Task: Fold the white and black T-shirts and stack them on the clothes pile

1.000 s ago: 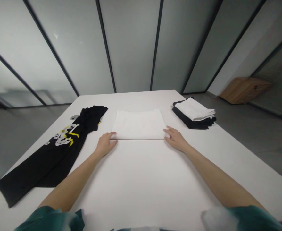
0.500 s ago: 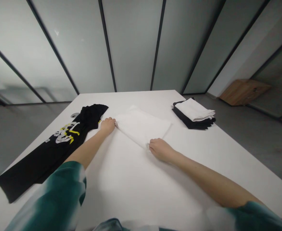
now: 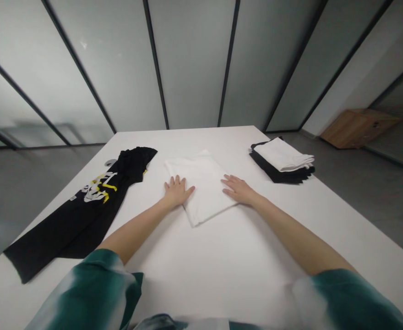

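A folded white garment (image 3: 203, 185) lies turned at an angle near the middle of the white table (image 3: 222, 256). My left hand (image 3: 176, 191) rests flat on its left edge with the fingers spread. My right hand (image 3: 238, 189) lies flat on its right side, fingers stretched out. Neither hand holds anything.
A black garment with a white and yellow print (image 3: 84, 206) lies spread along the table's left side. A stack of folded black and white clothes (image 3: 282, 160) sits at the far right. A wooden box (image 3: 356, 126) stands on the floor at the right. Glass panels form the wall behind.
The white garment has been turned from square-on to slanted. Both hands, which pinched its corners half a second ago, now lie open and flat on it.
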`<state>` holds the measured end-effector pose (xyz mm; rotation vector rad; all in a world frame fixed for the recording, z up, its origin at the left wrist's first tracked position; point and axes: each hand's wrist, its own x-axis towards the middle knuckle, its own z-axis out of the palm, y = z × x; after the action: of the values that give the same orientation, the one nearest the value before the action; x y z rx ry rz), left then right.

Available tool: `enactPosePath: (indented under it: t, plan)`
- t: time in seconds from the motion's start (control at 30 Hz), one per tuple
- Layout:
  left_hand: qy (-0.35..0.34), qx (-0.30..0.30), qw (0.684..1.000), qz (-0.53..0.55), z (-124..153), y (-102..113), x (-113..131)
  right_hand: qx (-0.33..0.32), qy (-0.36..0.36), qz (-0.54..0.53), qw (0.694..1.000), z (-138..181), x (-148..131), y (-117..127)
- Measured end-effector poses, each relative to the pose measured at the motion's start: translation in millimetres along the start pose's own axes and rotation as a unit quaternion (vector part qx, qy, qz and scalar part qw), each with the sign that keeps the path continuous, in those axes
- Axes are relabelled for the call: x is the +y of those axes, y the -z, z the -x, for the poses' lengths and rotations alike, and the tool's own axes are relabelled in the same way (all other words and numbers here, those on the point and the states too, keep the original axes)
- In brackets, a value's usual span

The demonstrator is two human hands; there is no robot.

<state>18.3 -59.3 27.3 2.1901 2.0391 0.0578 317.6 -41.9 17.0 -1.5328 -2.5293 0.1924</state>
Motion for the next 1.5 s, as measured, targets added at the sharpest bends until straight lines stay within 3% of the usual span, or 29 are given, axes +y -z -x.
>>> enactPosePath:
  t: [0.1, 0.23, 0.37, 0.43, 0.53, 0.6, 0.7, 0.87, 1.1, 1.3, 1.5]
  plan:
    - [0.003, -0.023, 1.000, -0.018, -3.6, -6.1, 3.1, -0.017, -0.031, 0.010, 0.999, 6.5, -5.0, -14.0]
    - [-0.068, -0.015, 0.997, -0.023, -30.5, -0.4, -12.8, -0.010, -0.067, 0.018, 0.998, 15.2, -27.4, -25.0]
    - [-0.090, 0.062, 0.993, -0.038, -42.2, 17.2, -16.7, 0.037, -0.047, 0.017, 0.998, 23.2, -46.3, -17.9]
    - [-0.134, 0.092, 0.986, -0.028, -30.2, 23.3, -9.3, 0.061, 0.022, 0.006, 0.998, 28.3, -54.0, -10.9]
    - [-0.265, 0.054, 0.963, 0.010, 2.3, 22.2, 0.0, 0.048, 0.126, -0.027, 0.990, 36.4, -62.7, -3.3]
    - [-0.332, 0.042, 0.942, 0.027, 22.3, 15.7, -2.1, 0.045, 0.137, -0.035, 0.989, 40.5, -65.6, -1.7]
    - [-0.371, 0.062, 0.925, 0.046, 38.3, 4.7, -16.5, 0.044, 0.116, -0.026, 0.992, 43.0, -66.5, -2.2]
    - [-0.326, 0.078, 0.941, 0.040, 42.7, -2.7, -32.1, 0.041, 0.088, -0.011, 0.995, 40.1, -72.6, -2.5]
    - [-0.225, 0.048, 0.972, -0.042, 50.6, 8.2, -13.8, 0.042, 0.038, 0.036, 0.998, 33.6, -83.2, -1.8]
    - [-0.296, 0.023, 0.954, -0.038, 53.9, 20.6, -21.5, 0.008, 0.020, 0.073, 0.997, 37.7, -48.4, 12.5]
    - [-0.263, 0.007, 0.965, 0.022, 51.4, 47.8, -36.8, 0.008, 0.069, -0.031, 0.997, 39.6, -22.5, 37.6]
